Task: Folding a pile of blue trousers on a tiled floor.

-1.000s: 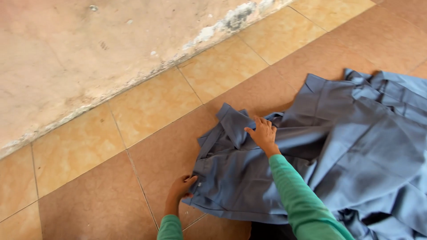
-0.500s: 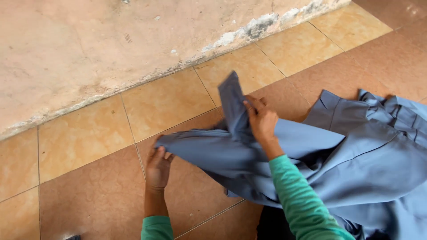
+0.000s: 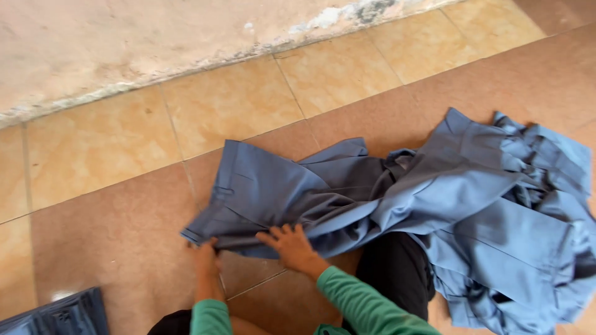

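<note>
**A:** What do we see closest to us, going by the blue-grey garment [image 3: 292, 192] as our marker?

**B:** Nearest, below the garment's lower edge, are our two forearms in green sleeves [image 3: 360, 304]. To the lower left of the garment, at the frame corner, lies a dark folded bundle [image 3: 59, 315], well apart from it. Just under the garment's middle we see a dark trouser leg [image 3: 397, 273], partly covered by cloth.

**A:** And our hands?

**B:** Our left hand [image 3: 205, 255] sits at the garment's lower left corner, its fingers closed on the hem there, pinching the edge against the floor. Our right hand [image 3: 290, 243] lies flat just beside it on the lower edge, fingers spread and open, pressing the cloth down rather than gripping it.

**A:** How does the garment itself lie?

**B:** It is spread on the brown floor tiles [image 3: 118, 236], its left part smoothed out with a visible seam, its right part running into a rumpled heap of the same blue-grey cloth [image 3: 521, 211] to the right.

**A:** And beyond it?

**B:** Above the garment runs a row of lighter tan tiles [image 3: 230, 105], and past those stands a worn, stained wall [image 3: 124, 43] with a crumbling base
</note>
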